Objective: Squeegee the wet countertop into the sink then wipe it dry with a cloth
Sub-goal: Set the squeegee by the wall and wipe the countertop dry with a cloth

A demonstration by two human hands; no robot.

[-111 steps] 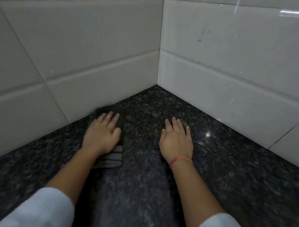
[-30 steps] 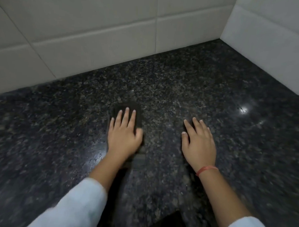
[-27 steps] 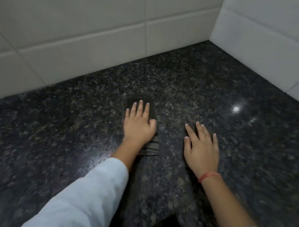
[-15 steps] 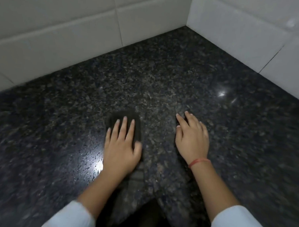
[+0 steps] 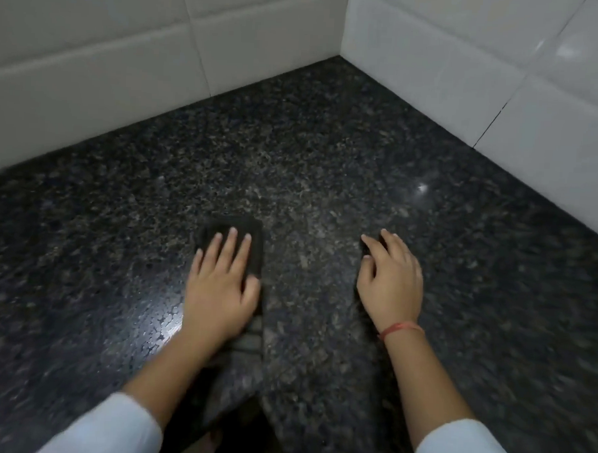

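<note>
A dark folded cloth (image 5: 256, 238) lies flat on the black speckled granite countertop (image 5: 328, 152). My left hand (image 5: 221, 284) presses palm-down on the cloth, fingers stretched forward, covering most of it. A striped end of the cloth (image 5: 249, 340) shows behind my wrist. My right hand (image 5: 389, 281) rests on the bare counter to the right, fingers loosely curled, holding nothing, with a red thread on the wrist. No squeegee or sink is in view.
White tiled walls (image 5: 127, 47) meet in a corner (image 5: 343, 53) at the far side of the counter. A glossy patch (image 5: 156, 323) shines on the counter left of my left wrist. The counter's front edge (image 5: 259, 396) forms an inner corner below my hands.
My left hand has slid the cloth across the counter, out from the wall corner and then to and fro. The view has swung so the wall corner sits further right. My right hand stays planted.
</note>
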